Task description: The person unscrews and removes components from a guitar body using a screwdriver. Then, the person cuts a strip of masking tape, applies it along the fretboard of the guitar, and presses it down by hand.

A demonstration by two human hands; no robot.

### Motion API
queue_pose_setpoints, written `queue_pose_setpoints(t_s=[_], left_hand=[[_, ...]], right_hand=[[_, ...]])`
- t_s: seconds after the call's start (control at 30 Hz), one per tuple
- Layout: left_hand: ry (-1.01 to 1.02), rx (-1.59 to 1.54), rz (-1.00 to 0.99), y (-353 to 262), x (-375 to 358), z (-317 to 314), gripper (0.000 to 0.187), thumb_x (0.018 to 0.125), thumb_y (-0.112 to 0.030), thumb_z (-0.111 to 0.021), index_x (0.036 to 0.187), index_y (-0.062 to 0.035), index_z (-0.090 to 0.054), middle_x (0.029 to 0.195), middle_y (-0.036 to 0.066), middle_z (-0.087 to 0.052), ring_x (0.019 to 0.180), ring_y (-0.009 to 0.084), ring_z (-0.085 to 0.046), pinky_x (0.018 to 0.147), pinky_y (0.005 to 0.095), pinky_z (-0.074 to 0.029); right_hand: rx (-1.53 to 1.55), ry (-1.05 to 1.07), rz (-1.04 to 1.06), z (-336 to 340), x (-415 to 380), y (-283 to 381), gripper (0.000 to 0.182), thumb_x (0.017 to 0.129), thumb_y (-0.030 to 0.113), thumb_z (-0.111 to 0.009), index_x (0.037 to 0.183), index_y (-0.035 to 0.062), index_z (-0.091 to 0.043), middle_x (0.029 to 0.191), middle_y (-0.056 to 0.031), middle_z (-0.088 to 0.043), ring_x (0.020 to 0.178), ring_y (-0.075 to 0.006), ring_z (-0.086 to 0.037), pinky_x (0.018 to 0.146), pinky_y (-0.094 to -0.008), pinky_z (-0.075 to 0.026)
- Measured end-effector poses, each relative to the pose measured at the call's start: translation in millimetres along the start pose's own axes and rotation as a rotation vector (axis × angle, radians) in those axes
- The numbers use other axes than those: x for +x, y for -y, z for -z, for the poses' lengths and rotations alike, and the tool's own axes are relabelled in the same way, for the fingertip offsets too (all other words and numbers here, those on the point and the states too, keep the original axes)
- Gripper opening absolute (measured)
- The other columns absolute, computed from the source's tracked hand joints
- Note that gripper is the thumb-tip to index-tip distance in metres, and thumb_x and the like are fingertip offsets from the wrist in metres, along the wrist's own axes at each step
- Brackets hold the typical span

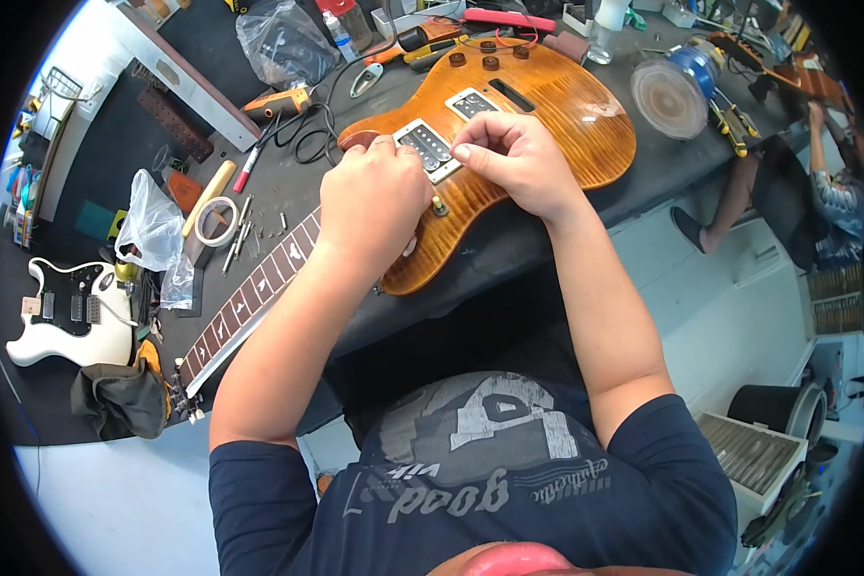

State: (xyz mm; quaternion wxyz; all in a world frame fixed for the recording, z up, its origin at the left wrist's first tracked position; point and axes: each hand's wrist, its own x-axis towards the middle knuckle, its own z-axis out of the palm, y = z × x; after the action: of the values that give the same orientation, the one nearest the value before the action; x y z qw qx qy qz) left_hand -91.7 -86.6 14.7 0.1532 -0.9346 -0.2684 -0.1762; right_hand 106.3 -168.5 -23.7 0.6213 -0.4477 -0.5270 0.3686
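An amber flame-top electric guitar lies face up on the dark workbench, its neck pointing to the lower left. My left hand is closed over the strings' end of the body, knuckles up, beside a black pickup in a cream ring. What its fingers grip is hidden. My right hand pinches thumb and forefinger together at the right edge of that same ring; anything between the tips is too small to make out. A second pickup sits just above. Several dark knobs stand on the upper body.
Left of the neck lie a tape roll, a red marker and small metal bits. A white guitar body rests at far left. Behind are a plastic bag and cables. A round clear-wrapped spool stands right. Another person sits at far right.
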Motion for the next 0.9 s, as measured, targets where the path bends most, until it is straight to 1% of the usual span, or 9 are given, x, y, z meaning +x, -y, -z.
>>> queue_pose_setpoints(t_s=[0.17,0.27,0.3,0.4,0.43,0.53,0.57,0.8,0.9], left_hand=[[-0.014,-0.120,0.083,-1.1,-11.3,6.2,0.017,0.092,-0.017,-0.072,0.101,-0.0034,-0.072,0.110,0.015,-0.071,0.104,0.0337,-0.071,0.091,0.0442,-0.058],[-0.246,-0.283,0.069,-6.8,-39.9,-0.7,0.019,0.094,-0.015,-0.071,0.109,-0.0041,-0.069,0.119,0.017,-0.068,0.111,0.0374,-0.067,0.097,0.0470,-0.054],[-0.297,-0.310,0.056,-11.6,-51.0,-2.4,0.023,0.094,-0.016,-0.073,0.113,-0.0042,-0.068,0.124,0.016,-0.065,0.116,0.0383,-0.062,0.102,0.0505,-0.049],[-0.210,-0.235,0.050,-31.7,-58.1,5.9,0.026,0.093,-0.017,-0.074,0.116,-0.0047,-0.068,0.129,0.014,-0.063,0.124,0.0369,-0.058,0.109,0.0522,-0.042],[-0.191,-0.230,0.045,-30.2,-56.0,1.1,0.035,0.091,-0.020,-0.076,0.121,-0.0047,-0.067,0.132,0.014,-0.061,0.127,0.0356,-0.054,0.109,0.0539,-0.038],[-0.124,-0.268,0.122,-34.5,-47.6,1.1,0.041,0.089,-0.023,-0.078,0.123,-0.0038,-0.066,0.130,0.015,-0.059,0.124,0.0361,-0.054,0.102,0.0544,-0.038],[-0.165,-0.262,0.124,-34.8,-46.7,-3.9,0.043,0.088,-0.027,-0.078,0.122,-0.0030,-0.065,0.129,0.016,-0.058,0.122,0.0356,-0.053,0.097,0.0546,-0.037],[-0.086,-0.205,0.170,-36.0,-45.8,-1.6,0.043,0.090,-0.032,-0.075,0.121,-0.0032,-0.067,0.128,0.016,-0.058,0.120,0.0346,-0.053,0.095,0.0554,-0.038],[-0.141,-0.237,0.191,-36.6,-49.0,-4.7,0.044,0.090,-0.035,-0.075,0.121,-0.0037,-0.068,0.125,0.015,-0.059,0.119,0.0337,-0.054,0.093,0.0554,-0.038]], right_hand=[[-0.028,0.003,-0.002,-5.3,-3.1,-1.3,0.011,0.100,0.013,-0.076,0.101,0.0019,-0.074,0.089,0.0051,-0.067,0.079,-0.0021,-0.058,0.072,-0.0209,-0.047],[-0.083,0.026,0.003,-1.8,-1.8,1.3,0.011,0.100,0.013,-0.076,0.102,0.0019,-0.074,0.091,0.0040,-0.069,0.081,-0.0027,-0.058,0.072,-0.0212,-0.047],[-0.054,0.027,0.011,-1.1,-1.0,-2.8,0.011,0.100,0.012,-0.076,0.102,0.0019,-0.074,0.091,0.0036,-0.069,0.081,-0.0029,-0.058,0.072,-0.0212,-0.047],[-0.016,0.028,-0.002,-0.9,0.3,-6.1,0.010,0.099,0.011,-0.075,0.102,0.0018,-0.074,0.092,0.0023,-0.071,0.082,-0.0034,-0.059,0.072,-0.0214,-0.047],[-0.098,0.031,-0.014,1.1,2.0,-4.7,0.010,0.099,0.011,-0.074,0.103,0.0016,-0.074,0.093,0.0018,-0.071,0.083,-0.0040,-0.060,0.074,-0.0217,-0.048],[-0.045,0.023,-0.009,-0.2,1.6,-6.4,0.010,0.099,0.011,-0.074,0.103,0.0014,-0.074,0.094,0.0013,-0.072,0.085,-0.0047,-0.062,0.077,-0.0224,-0.048],[-0.042,0.023,0.018,-0.2,0.9,-7.3,0.012,0.100,0.011,-0.075,0.104,0.0007,-0.074,0.092,0.0015,-0.072,0.082,-0.0050,-0.064,0.075,-0.0236,-0.051],[-0.007,0.031,0.044,-1.3,-0.3,-8.3,0.008,0.100,0.007,-0.073,0.105,-0.0005,-0.072,0.094,0.0010,-0.072,0.087,-0.0051,-0.064,0.079,-0.0228,-0.050],[-0.065,0.022,0.047,-2.8,-1.5,-6.4,0.007,0.101,0.006,-0.072,0.104,-0.0005,-0.072,0.094,0.0013,-0.071,0.087,-0.0046,-0.063,0.079,-0.0226,-0.049]])
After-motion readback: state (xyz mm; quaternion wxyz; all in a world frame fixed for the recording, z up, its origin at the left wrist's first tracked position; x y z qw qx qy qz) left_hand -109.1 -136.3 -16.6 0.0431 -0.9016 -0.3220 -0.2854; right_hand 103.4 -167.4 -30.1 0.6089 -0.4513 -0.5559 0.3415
